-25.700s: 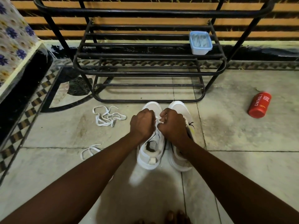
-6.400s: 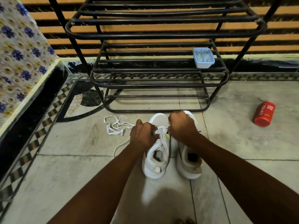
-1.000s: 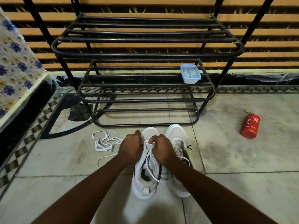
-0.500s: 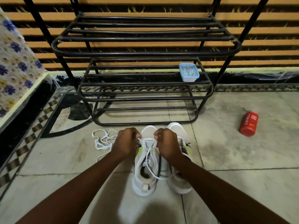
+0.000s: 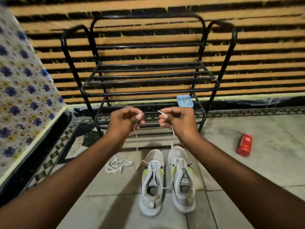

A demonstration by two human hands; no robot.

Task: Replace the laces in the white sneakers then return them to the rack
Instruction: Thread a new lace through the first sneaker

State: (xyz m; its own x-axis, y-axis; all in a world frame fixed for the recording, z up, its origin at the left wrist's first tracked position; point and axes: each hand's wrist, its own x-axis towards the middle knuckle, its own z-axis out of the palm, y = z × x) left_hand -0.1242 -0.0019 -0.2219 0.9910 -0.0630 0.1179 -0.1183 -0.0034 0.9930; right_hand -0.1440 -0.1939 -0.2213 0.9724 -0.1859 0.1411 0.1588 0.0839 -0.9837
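Two white sneakers stand side by side on the tiled floor, toes toward the rack: the left sneaker and the right sneaker. A white lace runs through the left sneaker's eyelets, and its two ends rise to my hands. My left hand pinches one lace end, raised well above the shoes. My right hand pinches the other end, its tip sticking out past my fingers. The black metal shoe rack stands just behind.
A loose white lace lies bunched on the floor left of the sneakers. A small blue tub sits on the rack's lower shelf. A red bottle lies on the floor at right. A flower-patterned ledge borders the left.
Both hands have lifted off the left sneaker, drawing the two lace ends up and taut in front of the rack. The camera has tilted up.
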